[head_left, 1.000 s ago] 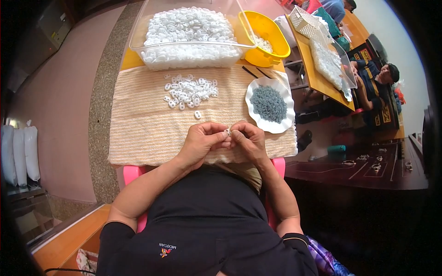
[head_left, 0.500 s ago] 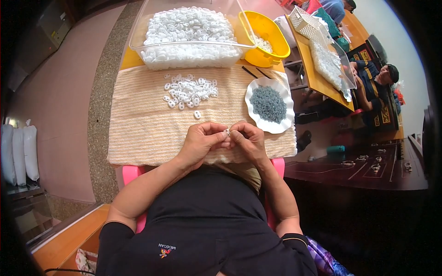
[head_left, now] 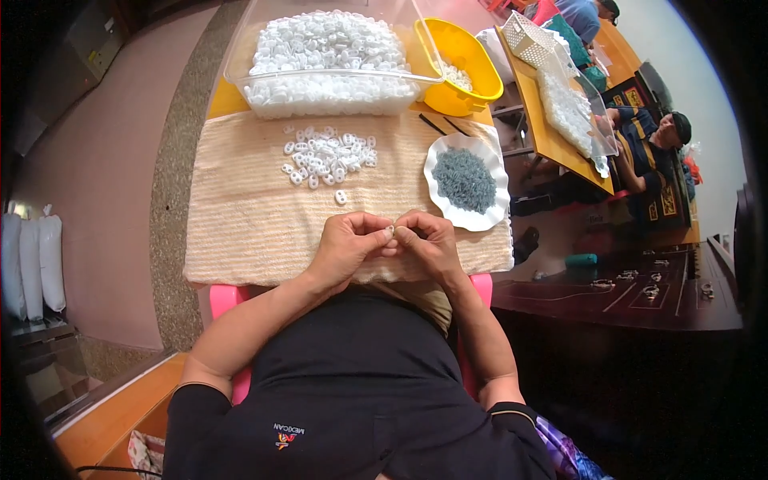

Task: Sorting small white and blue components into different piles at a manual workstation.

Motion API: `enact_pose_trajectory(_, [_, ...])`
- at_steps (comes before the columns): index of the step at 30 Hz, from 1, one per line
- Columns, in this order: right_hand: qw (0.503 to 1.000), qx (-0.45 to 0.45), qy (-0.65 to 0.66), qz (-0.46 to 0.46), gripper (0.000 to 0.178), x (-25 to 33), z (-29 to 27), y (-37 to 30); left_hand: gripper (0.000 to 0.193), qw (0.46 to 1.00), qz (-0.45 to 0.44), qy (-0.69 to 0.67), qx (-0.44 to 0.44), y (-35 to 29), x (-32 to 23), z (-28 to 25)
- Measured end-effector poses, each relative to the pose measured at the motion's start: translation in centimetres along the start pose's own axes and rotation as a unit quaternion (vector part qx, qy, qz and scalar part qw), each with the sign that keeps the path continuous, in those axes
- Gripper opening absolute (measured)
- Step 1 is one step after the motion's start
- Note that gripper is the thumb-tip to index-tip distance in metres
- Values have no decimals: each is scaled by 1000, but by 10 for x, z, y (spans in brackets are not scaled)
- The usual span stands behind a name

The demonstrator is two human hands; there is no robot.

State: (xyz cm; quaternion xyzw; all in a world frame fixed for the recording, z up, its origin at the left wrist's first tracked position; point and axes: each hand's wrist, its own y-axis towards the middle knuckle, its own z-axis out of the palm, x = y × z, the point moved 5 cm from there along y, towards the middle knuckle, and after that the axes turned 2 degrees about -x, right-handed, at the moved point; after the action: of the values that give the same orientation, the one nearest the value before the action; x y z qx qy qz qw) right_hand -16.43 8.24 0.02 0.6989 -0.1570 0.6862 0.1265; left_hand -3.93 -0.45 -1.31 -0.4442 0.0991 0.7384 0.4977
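My left hand (head_left: 344,244) and my right hand (head_left: 430,246) meet above the near part of the striped towel (head_left: 240,220). Thumbs and index fingers of both are closed in a pinch on a small whitish piece (head_left: 392,230), mostly covered by the fingertips. Just beyond them lies a single white oval plastic piece with two holes (head_left: 341,197). Farther back is a loose heap of similar white pieces (head_left: 328,156). To the right of my right hand, a white wavy-rimmed plate (head_left: 498,212) holds many tiny grey-blue pieces (head_left: 464,180).
A clear bin (head_left: 248,100) full of white pieces stands at the back, beside a yellow basin (head_left: 484,76) with pale pieces inside. Two thin black sticks (head_left: 432,124) lie near the plate. At another table (head_left: 560,144) on the right, a person (head_left: 648,144) sits by a second bin.
Both hands stay pinched together in nearly the same place. The fingertips have shifted slightly, and less of the small piece shows between them. The pieces on the towel look unchanged.
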Motion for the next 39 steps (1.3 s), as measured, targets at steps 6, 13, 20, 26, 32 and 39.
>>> enact_pose_trajectory(6, [998,-3,47,39,10,-3,-1,-1,16,1000,8,-11,3,0,-1,2])
enact_pose_trajectory(13, [995,4,87,37,11,-3,-4,-1,16,999,8,-34,16,1,-3,4])
enact_pose_trajectory(20, [995,-3,87,51,11,-7,-3,1,17,999,6,-38,3,1,-1,0])
enact_pose_trajectory(26, [1000,-2,-2,19,9,-2,-1,0,16,1000,7,-29,-2,-1,-2,2])
enact_pose_trajectory(32, [999,3,-29,14,9,-5,-1,0,14,1000,17,-10,-8,-2,-1,1])
enact_pose_trajectory(39, [998,14,-55,14,9,-5,-3,0,13,1000,24,5,0,-2,2,1])
